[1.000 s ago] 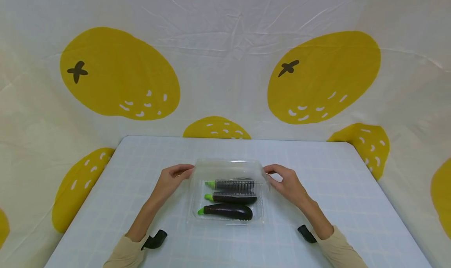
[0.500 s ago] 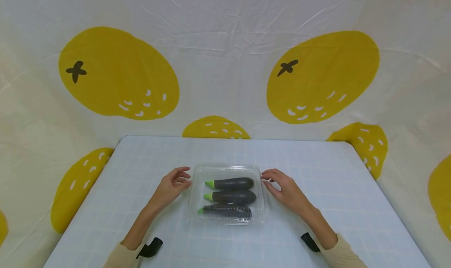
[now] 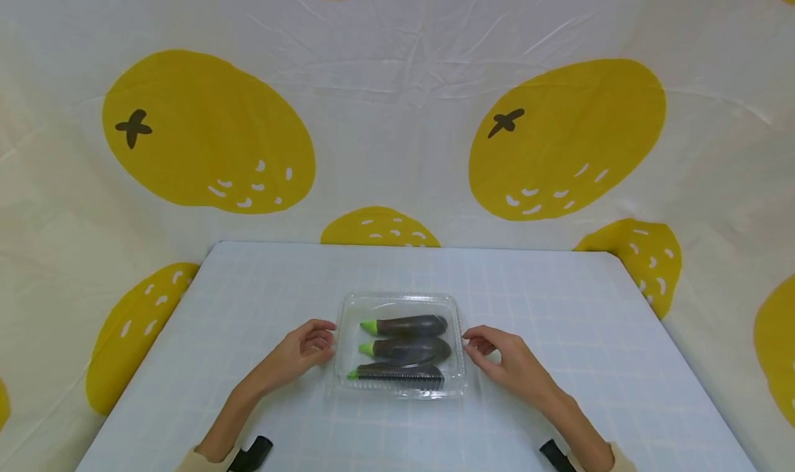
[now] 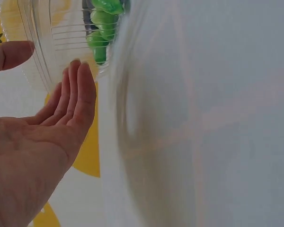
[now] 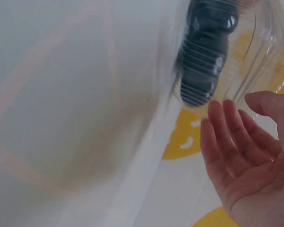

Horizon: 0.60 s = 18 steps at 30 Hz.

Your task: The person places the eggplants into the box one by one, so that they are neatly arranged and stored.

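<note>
A transparent plastic clamshell box (image 3: 400, 301) lies on the table with its lid down. Inside, three dark eggplants with green stem ends lie side by side: a far eggplant (image 3: 413, 325), a middle eggplant (image 3: 411, 350) and a near eggplant (image 3: 397, 375). My left hand (image 3: 297, 356) is at the box's left side, and its long fingers lie close together beside the wall in the left wrist view. On the other side, my right hand (image 3: 512, 363) has its fingertips right by the rim. Whether either hand touches the plastic, I cannot tell. Neither hand grips anything.
A pale checked cloth covers the table (image 3: 559, 299). Behind it hangs a white curtain (image 3: 397, 134) printed with large yellow fruit. Black wrist straps (image 3: 251, 453) show at the sleeves.
The raised clear lid has come down over the eggplants. Both hands have left its far corners and moved toward me along the box's sides.
</note>
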Tool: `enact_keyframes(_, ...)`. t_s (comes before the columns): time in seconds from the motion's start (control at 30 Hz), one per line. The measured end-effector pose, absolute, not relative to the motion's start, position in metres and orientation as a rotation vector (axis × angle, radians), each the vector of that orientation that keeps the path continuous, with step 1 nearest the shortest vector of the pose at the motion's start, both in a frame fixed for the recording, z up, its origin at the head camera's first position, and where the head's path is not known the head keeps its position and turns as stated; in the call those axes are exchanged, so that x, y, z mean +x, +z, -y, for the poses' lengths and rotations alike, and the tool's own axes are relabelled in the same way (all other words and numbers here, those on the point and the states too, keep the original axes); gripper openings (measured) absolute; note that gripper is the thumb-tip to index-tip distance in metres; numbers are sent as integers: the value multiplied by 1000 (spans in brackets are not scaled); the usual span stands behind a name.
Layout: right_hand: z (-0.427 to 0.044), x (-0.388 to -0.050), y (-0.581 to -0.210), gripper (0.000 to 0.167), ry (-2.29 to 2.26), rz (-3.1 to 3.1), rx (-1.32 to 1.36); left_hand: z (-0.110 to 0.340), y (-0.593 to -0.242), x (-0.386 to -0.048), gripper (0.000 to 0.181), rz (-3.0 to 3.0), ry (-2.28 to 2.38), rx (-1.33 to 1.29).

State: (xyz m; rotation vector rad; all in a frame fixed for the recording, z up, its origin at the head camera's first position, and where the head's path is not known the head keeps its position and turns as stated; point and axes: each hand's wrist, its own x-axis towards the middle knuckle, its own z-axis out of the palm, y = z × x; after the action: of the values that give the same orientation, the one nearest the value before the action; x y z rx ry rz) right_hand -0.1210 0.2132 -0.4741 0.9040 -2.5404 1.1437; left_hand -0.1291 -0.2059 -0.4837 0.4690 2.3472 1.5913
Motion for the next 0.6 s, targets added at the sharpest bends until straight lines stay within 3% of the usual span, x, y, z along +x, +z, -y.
enact_keyframes(0.33, -217, -102, -475, 24, 1313, 2622, 873, 212, -483, -122, 20, -2121, 1553, 574)
enact_keyframes(0.6, -222, -93, -473, 26, 1516, 2755, 818, 214, -484, -119, 21, -1964, 1555, 653)
